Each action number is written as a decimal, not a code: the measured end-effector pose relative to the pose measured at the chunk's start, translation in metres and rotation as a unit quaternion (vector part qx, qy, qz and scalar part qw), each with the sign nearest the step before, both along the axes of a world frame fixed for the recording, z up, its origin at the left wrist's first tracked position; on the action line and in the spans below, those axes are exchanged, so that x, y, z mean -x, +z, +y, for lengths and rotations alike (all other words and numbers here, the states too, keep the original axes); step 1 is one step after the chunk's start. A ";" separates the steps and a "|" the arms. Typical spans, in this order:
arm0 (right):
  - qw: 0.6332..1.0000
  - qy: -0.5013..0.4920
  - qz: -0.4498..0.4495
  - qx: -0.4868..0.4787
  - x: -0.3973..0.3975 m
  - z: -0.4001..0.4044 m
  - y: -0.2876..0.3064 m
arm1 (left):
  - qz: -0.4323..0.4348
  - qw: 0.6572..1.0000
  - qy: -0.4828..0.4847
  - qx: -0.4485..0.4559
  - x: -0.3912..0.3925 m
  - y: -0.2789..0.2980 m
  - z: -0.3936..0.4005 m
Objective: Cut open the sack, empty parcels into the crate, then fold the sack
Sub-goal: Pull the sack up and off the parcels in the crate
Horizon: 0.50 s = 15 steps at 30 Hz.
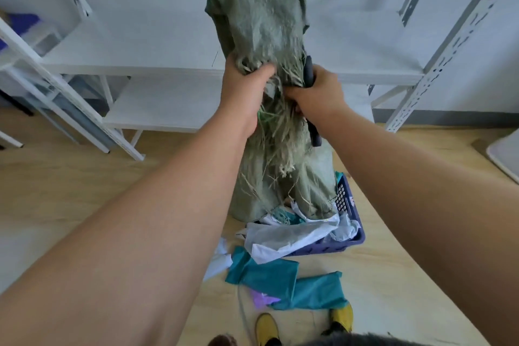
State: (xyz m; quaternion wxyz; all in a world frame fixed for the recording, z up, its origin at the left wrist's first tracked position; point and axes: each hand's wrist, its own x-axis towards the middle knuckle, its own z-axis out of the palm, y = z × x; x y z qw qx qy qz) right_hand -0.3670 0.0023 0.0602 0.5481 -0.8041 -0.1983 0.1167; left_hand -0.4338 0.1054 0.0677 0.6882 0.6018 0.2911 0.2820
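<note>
Head cam: my left grip had the frayed sack bunched at center frame, right grip clutched a black cutter plus sack, parcels spilling over the blue crate below.

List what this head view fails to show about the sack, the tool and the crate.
- Sack: whether parcels remain inside; its fabric hides them.
- Black tool in the right hand: its blade, hidden by hand and sack.
- Blue crate: its far side, hidden behind the sack.
- Left hand: fingertips buried in frayed fibres.
</note>
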 end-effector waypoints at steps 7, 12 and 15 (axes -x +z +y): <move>0.994 -0.021 -0.093 0.053 -0.028 0.018 0.008 | 0.113 0.987 -0.039 -0.108 0.015 -0.047 0.006; 0.987 0.054 -0.126 0.087 -0.028 0.033 0.028 | 0.105 0.984 -0.114 -0.090 -0.008 -0.045 -0.002; 0.987 0.100 -0.069 0.103 -0.031 0.031 0.021 | 0.118 0.990 -0.060 -0.050 -0.022 -0.046 -0.011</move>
